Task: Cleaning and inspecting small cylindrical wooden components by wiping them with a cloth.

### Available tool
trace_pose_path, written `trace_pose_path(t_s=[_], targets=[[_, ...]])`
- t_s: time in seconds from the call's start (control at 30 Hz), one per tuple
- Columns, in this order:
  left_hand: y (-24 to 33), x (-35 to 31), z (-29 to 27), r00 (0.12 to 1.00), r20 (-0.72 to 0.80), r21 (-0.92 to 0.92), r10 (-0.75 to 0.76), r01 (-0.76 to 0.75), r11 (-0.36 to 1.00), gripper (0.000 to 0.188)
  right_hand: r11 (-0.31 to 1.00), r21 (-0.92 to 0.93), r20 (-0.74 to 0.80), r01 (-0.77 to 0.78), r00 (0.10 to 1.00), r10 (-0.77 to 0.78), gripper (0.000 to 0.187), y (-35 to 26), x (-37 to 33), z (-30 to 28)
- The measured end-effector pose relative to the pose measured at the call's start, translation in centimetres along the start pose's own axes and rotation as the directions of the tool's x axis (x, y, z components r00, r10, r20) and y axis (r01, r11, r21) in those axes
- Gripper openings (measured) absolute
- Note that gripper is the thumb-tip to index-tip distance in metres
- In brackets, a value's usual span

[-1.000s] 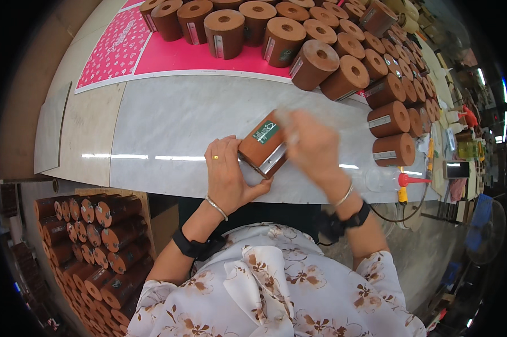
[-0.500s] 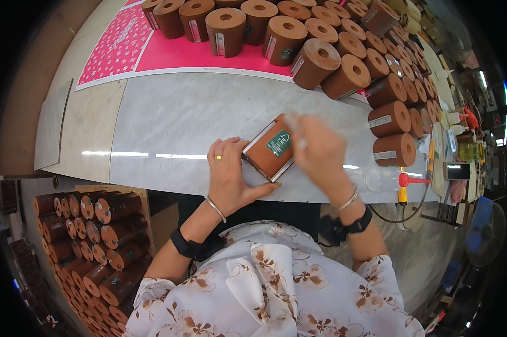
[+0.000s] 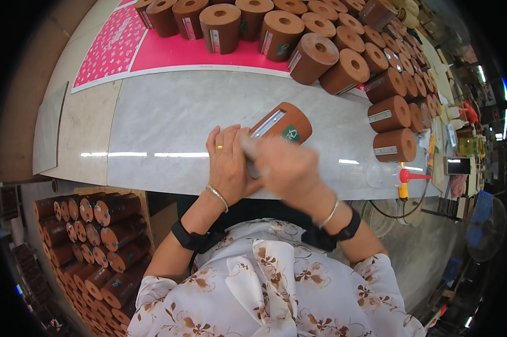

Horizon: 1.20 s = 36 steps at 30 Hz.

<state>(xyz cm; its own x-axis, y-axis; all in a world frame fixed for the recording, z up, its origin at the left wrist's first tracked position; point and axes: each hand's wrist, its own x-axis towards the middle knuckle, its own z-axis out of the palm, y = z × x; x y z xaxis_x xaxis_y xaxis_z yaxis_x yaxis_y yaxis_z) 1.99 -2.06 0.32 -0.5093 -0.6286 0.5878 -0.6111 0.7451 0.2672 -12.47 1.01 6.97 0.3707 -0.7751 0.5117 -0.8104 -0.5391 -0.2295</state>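
A brown cylindrical block (image 3: 296,116) lies tilted on the grey tabletop, a shiny metal strip and a green label on its side. My left hand (image 3: 226,165) is closed around its near left end, thumb toward the table's front edge; the right hand hides part of this grip. Blurred by motion, my right hand (image 3: 291,171) crosses the near part of the block. Its fingers are closed on something small and pale at their tips, too smeared to name.
Many similar brown cylinders (image 3: 219,28) stand or lie at the back and right, partly on a pink sheet (image 3: 169,53). A clear bottle with a red nozzle (image 3: 406,176) lies at the right front edge. More cylinders (image 3: 121,230) are stacked low on the left.
The block has turned, so its metal strip faces up and its label sits farther right. My right hand has swept left and nearer, close to my left hand.
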Motion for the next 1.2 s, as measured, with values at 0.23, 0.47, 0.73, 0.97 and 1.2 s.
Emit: trace_pose_path(t_s=[0.23, 0.47, 0.73, 0.97, 1.2], targets=[[0.4, -0.1, 0.1, 0.995, 0.049, -0.107, -0.090, 0.095, 0.990, 0.089, 0.999, -0.047, -0.014, 0.025, 1.000, -0.026, 0.021, 2.3, -0.1, 0.0], [1.2, -0.1, -0.9, 0.985, 0.080, -0.143, -0.152, 0.162, 0.976, 0.093, 0.961, -0.151, -0.185, -0.233, 0.961, 0.204, 0.009, 7.6, 0.3, -1.8], [1.1, -0.4, 0.1, 0.952, 0.141, -0.322, -0.271, 0.303, 0.897, 0.088, 1.000, 0.004, -0.174, -0.005, 0.985, 0.006, 0.018, 1.6, -1.1, 0.0], [1.0, 0.7, -0.1, 0.980, 0.018, -0.206, -0.197, 0.196, 0.959, 0.086, 0.979, -0.096, -0.147, -0.180, 0.975, 0.165, 0.019, 5.1, -0.2, -1.0], [0.9, 0.4, 0.0, 0.989, 0.013, -0.176, -0.147, 0.147, 0.973, 0.089, 0.999, -0.043, -0.091, -0.021, 0.996, 0.017, 0.020, 2.1, -0.9, -0.6]])
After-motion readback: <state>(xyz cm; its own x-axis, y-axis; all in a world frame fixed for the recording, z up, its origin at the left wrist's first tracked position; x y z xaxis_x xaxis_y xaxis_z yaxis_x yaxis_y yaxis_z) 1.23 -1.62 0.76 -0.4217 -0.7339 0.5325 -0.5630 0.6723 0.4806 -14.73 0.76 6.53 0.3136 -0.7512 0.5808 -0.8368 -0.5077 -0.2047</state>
